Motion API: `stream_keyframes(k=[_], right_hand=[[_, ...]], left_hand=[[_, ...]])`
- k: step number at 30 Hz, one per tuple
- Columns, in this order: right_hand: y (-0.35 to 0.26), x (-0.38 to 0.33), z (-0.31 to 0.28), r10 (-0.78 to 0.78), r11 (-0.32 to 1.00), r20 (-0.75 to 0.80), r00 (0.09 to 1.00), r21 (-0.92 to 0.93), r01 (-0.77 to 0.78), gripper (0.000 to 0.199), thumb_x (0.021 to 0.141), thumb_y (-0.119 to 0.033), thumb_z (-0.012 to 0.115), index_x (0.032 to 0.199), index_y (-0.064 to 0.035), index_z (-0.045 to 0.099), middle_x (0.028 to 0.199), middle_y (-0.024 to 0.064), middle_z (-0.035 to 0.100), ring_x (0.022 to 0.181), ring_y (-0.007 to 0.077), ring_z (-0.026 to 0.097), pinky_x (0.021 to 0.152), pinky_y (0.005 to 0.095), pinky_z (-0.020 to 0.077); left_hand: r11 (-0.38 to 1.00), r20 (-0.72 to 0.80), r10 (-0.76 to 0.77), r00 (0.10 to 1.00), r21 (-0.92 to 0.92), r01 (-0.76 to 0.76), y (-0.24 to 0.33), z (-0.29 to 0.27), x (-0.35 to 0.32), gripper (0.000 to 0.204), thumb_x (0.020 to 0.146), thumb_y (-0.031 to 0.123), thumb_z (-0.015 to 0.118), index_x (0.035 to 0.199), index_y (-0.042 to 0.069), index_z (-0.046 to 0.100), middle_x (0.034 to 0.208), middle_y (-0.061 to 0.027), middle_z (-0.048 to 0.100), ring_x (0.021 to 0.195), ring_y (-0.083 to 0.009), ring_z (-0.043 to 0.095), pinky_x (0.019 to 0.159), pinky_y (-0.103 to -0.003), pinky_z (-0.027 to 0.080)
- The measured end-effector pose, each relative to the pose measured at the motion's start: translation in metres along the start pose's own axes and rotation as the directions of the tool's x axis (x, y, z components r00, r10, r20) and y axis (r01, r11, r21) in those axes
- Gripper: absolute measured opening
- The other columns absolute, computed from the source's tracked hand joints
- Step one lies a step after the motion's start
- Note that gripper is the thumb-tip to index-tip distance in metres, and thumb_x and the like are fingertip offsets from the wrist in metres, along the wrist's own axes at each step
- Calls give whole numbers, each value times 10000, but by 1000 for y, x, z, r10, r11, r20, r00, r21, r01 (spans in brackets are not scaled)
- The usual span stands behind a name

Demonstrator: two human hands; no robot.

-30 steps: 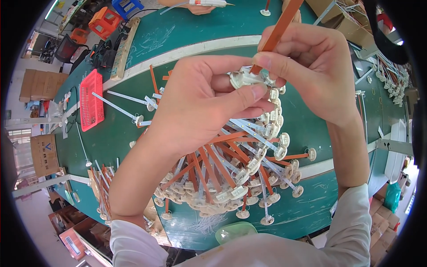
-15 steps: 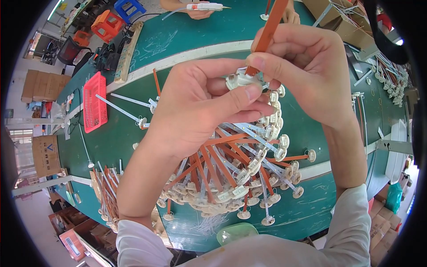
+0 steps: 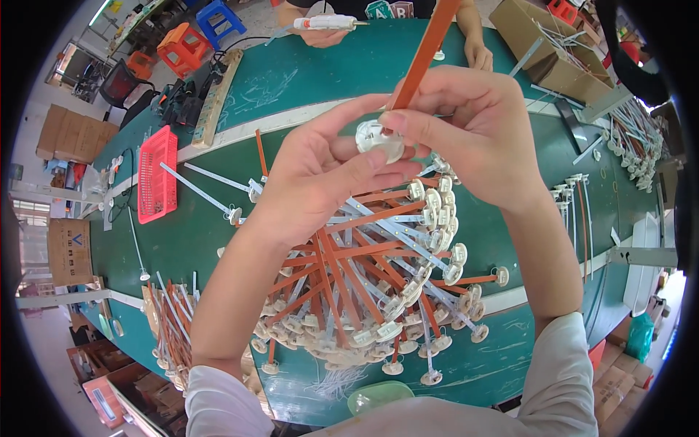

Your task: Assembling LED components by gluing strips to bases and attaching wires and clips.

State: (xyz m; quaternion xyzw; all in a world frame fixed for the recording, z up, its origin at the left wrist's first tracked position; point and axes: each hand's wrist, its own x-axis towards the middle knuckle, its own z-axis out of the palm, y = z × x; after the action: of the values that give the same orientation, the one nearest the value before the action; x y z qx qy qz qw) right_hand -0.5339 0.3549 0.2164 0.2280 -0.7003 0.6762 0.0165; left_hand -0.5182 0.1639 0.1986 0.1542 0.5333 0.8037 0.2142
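Observation:
In front of me, above the pile, my left hand (image 3: 313,167) is closed around a round white plastic cap (image 3: 380,143), thumb on its near edge. My right hand (image 3: 473,131) pinches an orange-brown strip (image 3: 422,62) low down, where it meets the cap. The strip rises from the cap, leaning right, and its top leaves the view. Its joint with the cap is partly covered by my right thumb. Below my hands lies a fanned pile of strips with white caps (image 3: 364,277), some orange-brown, others pale.
A red plastic basket (image 3: 157,175) stands at the left with pale strips beside it. Across the green table (image 3: 306,73), another person's hand holds a white pen-like tool (image 3: 324,23). A cardboard box (image 3: 553,51) of strips is at the far right. A pale green dish (image 3: 378,397) lies near me.
Both hands have moved slightly left with the strip and cap, and the cap now shows more of its face. The view has shifted, showing more of the person opposite.

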Motion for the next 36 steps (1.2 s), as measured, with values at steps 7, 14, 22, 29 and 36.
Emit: stream_keyframes(k=[7, 14, 22, 29, 36], right_hand=[[13, 4, -6, -9, 999, 48, 999, -43, 11, 112, 807, -5, 710, 917, 15, 707, 779, 46, 693, 666, 40, 589, 535, 183, 398], [14, 9, -2, 155, 988, 49, 987, 5, -155, 101, 815, -61, 716, 896, -2, 719, 729, -5, 662, 587, 17, 482, 502, 187, 312], [33, 39, 26, 199, 979, 121, 973, 10, -201, 108, 834, -69, 704, 907, 9, 718, 766, 12, 671, 677, 52, 554, 602, 203, 421], [74, 73, 28, 2, 990, 266, 964, 139, -40, 137, 856, -70, 681, 955, 19, 713, 1060, 75, 667, 878, 100, 603, 798, 270, 491], [137, 67, 32, 215, 967, 57, 975, -151, -205, 225, 869, -70, 665, 1080, 8, 664, 937, 47, 702, 847, 82, 619, 738, 232, 488]], left_hand=[[996, -41, -54, 998, 65, 57, -13, -11, -5, 413, 911, 66, 635, 1285, -53, 508, 1089, -154, 655, 1005, -234, 672, 886, -310, 552], [988, -32, -153, 988, 29, 154, -7, -21, -6, 406, 914, 66, 627, 1282, -60, 512, 1097, -167, 660, 1030, -234, 662, 886, -308, 546], [989, -12, -116, 993, 97, 116, -10, -51, 0, 341, 916, 74, 617, 1226, -60, 567, 1118, -153, 658, 1040, -220, 655, 942, -332, 520], [994, 65, -105, 992, -5, 105, -15, -94, 12, 378, 895, 35, 637, 1252, -52, 551, 1128, -151, 654, 1018, -241, 666, 900, -331, 548], [997, -184, -52, 981, -70, 40, -32, -151, 35, 407, 884, 9, 642, 1276, -28, 538, 1144, -141, 647, 990, -228, 674, 845, -287, 565]])
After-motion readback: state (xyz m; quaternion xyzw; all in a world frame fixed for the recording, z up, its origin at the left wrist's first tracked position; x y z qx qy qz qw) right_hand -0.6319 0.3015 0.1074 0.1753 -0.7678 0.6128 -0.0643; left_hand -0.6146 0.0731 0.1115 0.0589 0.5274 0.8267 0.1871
